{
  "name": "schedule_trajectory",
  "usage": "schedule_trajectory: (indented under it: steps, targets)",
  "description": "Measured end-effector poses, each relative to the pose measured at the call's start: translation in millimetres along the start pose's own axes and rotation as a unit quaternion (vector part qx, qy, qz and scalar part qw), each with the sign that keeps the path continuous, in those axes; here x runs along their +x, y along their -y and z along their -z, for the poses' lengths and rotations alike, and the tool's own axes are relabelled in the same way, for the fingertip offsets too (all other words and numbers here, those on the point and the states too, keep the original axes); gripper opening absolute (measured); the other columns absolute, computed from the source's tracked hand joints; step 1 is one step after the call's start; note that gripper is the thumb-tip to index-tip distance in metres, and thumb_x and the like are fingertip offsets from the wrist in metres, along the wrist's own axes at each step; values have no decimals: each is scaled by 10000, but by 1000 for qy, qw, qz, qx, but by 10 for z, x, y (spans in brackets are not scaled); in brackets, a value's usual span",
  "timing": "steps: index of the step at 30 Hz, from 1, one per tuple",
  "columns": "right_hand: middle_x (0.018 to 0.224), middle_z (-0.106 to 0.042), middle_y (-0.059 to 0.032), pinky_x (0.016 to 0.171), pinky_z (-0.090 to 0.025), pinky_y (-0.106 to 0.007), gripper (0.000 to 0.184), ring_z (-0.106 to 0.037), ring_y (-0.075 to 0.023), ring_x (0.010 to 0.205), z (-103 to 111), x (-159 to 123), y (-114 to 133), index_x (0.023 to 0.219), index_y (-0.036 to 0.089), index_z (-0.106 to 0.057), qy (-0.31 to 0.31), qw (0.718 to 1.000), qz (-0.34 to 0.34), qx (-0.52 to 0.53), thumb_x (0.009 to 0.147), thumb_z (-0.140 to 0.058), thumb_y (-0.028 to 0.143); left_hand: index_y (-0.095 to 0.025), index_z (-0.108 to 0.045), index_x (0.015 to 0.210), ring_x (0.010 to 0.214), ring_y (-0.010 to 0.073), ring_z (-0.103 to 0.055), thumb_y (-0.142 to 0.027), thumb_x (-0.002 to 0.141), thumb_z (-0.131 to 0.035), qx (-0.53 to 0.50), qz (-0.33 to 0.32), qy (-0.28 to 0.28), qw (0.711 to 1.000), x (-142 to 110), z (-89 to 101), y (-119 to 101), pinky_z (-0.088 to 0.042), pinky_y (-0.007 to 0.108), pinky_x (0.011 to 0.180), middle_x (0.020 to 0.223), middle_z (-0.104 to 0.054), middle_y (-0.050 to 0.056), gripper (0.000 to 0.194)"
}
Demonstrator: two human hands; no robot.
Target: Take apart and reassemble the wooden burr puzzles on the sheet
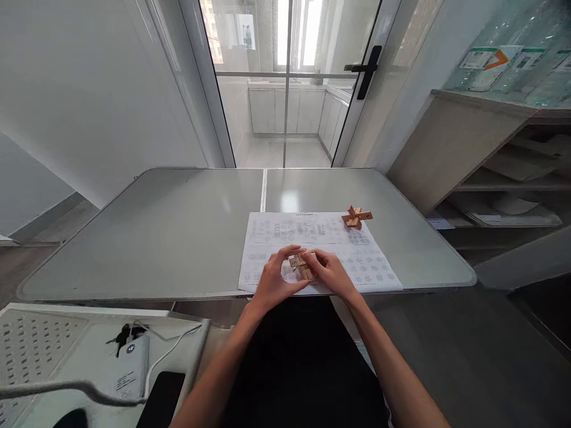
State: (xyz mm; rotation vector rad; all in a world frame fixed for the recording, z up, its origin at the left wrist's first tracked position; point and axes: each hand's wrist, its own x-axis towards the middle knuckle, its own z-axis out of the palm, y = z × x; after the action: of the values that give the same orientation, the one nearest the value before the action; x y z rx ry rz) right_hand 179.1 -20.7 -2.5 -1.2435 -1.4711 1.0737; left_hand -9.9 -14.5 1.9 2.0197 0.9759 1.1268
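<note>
With left hand [275, 280] and right hand [332, 273], clamps small wooden block assembly [306, 272] above printed sheet [321, 235], apart from wooden cluster [355, 219] at sheet's upper right.

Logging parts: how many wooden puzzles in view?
2: one wooden puzzle between the left hand and right hand, partly covered; another at the far right corner of the paper. More may be hidden.

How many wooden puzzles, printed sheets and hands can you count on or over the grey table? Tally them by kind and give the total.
Wooden puzzles: 2 (held puzzle, far puzzle)
Printed sheets: 1 (sheet)
Hands: 2 (left hand, right hand)
Total: 5
</note>
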Motion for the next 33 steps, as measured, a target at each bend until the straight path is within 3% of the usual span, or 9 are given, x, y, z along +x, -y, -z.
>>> schedule_trajectory:
  steps: [13,26,33]
  targets:
    - [791,-700,-26,654,-475,-299,470,-627,-201,723,13,8,-56,959,190,-753,19,999,-8,27,980,-606,635,-341,-536,1399,1240,267,-670,-194,771,-884,29,-12,9,999,-4,-4,22,-526,466,1090,1363,-721,20,733]
    - [756,-700,-22,635,-470,-292,492,-634,-200,705,61,26,35,870,188,-732,35,999,-18,23,950,-618,659,-319,-585,1346,1213,265,-676,-164,744,-881,33,-14,4,999,-2,7,17,-540,456,1066,1333,-730,15,688]
    - [851,-749,-40,690,-501,-289,458,-678,-217,797,79,40,15,926,192,-758,42,998,-19,33,965,-629,630,-321,-597,1344,1212,262,-679,-156,760,-863,39,-22,-1,999,-10,1,15,-550,450,1055,1324,-735,15,663]
